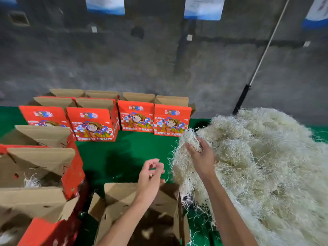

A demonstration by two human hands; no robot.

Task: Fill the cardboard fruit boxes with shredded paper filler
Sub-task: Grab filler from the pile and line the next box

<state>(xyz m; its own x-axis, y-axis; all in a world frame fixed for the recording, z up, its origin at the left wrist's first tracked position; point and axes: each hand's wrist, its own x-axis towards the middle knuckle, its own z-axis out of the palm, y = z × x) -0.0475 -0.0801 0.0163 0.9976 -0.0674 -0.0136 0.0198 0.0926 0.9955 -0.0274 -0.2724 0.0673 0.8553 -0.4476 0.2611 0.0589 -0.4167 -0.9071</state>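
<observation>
right hand [200, 155] raised at left edge of shredded paper pile [262, 157], fingers clamped on clump of filler [190, 139], strands trailing down. left hand [150, 174] held over open box [142, 215], fingers loosely curled, tips near together, holding nothing. box nearly bare inside, few scraps. more red fruit boxes [136, 116] on green surface [127, 153], flaps up.

Packing area: printed fruit boxes [135, 115], filler heap [257, 157], bare concrete wall [159, 59]

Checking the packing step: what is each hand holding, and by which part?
Right hand: a clump of shredded paper, gripped at its top. Left hand: nothing visible.
</observation>
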